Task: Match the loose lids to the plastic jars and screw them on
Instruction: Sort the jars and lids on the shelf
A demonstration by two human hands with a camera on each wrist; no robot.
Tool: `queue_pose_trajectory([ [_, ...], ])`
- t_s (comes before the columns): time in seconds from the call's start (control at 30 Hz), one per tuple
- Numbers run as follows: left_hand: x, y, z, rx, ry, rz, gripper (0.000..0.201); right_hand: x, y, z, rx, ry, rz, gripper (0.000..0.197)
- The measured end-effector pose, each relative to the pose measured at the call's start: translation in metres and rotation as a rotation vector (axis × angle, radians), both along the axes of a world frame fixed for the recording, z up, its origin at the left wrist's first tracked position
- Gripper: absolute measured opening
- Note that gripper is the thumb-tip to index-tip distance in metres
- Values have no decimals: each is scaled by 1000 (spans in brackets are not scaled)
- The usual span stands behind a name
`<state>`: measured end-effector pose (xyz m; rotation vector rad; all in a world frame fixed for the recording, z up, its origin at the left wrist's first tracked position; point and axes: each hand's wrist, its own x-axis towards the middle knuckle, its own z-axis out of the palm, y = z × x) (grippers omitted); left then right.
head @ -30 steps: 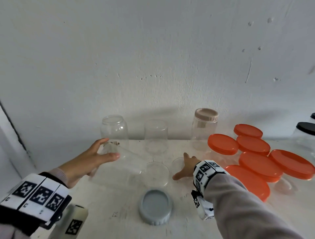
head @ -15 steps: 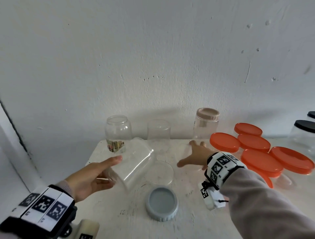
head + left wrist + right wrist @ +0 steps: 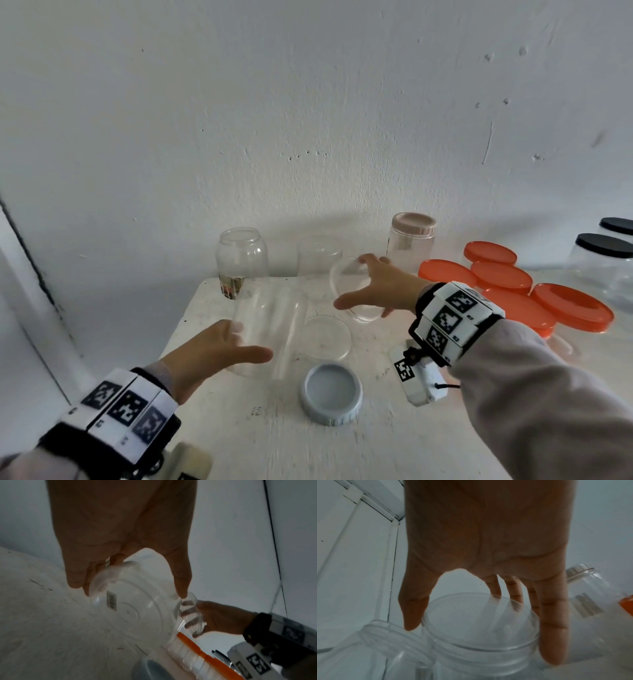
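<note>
My left hand point(image 3: 251, 342) grips a clear plastic jar point(image 3: 270, 325) by its base, tilted above the white table point(image 3: 239, 428); in the left wrist view the jar's base point(image 3: 130, 609) carries a barcode sticker. My right hand point(image 3: 356, 284) pinches a clear round lid point(image 3: 354, 298) between thumb and fingers, raised right of the jar. The right wrist view shows the clear lid point(image 3: 479, 616) under my fingers point(image 3: 553, 628), with a jar's threaded mouth point(image 3: 385, 632) at lower left. Another clear lid point(image 3: 327, 337) and a grey lid point(image 3: 330, 394) lie flat on the table.
Against the back wall stand an open clear jar point(image 3: 241, 257), an upturned clear jar point(image 3: 318, 255) and a jar with a beige lid point(image 3: 411, 240). Several orange-lidded containers point(image 3: 572, 308) crowd the right side. Black-lidded jars point(image 3: 603, 260) stand far right.
My left hand has lifted the clear jar and drawn it nearer to me. My right hand has taken hold of the clear lid and raised it off the table.
</note>
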<state>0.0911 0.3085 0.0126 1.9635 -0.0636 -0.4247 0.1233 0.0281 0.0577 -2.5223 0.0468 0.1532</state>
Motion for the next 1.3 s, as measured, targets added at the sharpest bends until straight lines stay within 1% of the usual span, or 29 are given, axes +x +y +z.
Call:
queue_pose_trajectory([
  [0.13,7,-5,-9,76,-18,-28,107,-7,16,16,5,-8,71,102],
  [0.2,11,-6,-16,100,8,-18,113,-10,25,23,-19,-1,121,101],
  [0.33,16,-6,-27,138,20,-74,121,-12,44,32,-88,26,229,103],
  [0.4,16,-6,-29,155,-9,-114,118,-12,53,35,-120,32,272,105],
  [0.47,16,-7,-30,105,-59,-158,108,-11,62,37,-167,35,309,106],
  [0.5,15,-7,-29,65,-82,-164,106,-9,67,38,-196,39,331,106],
  [0.57,13,-9,-27,-26,-120,-132,118,-6,75,40,-247,61,375,107],
  [0.6,12,-10,-25,-91,-143,-123,120,-5,80,40,-268,76,393,107],
  [0.67,12,-11,-21,-209,-200,-140,107,-1,90,41,-322,108,425,107],
  [0.77,8,-14,-17,-289,-257,-209,82,2,104,42,-409,150,469,104],
  [0.83,4,-15,-17,-319,-277,-224,76,5,112,42,-434,171,494,100],
  [0.93,3,-15,-18,-335,-289,-204,79,7,119,40,-442,193,506,97],
  [1.07,5,-14,-21,-331,-294,-194,77,7,124,38,-512,199,499,102],
  [1.23,6,-13,-24,-338,-298,-175,79,9,130,37,-500,218,481,103],
  [1.3,6,-13,-26,-338,-301,-162,76,9,131,36,-487,230,480,101],
])
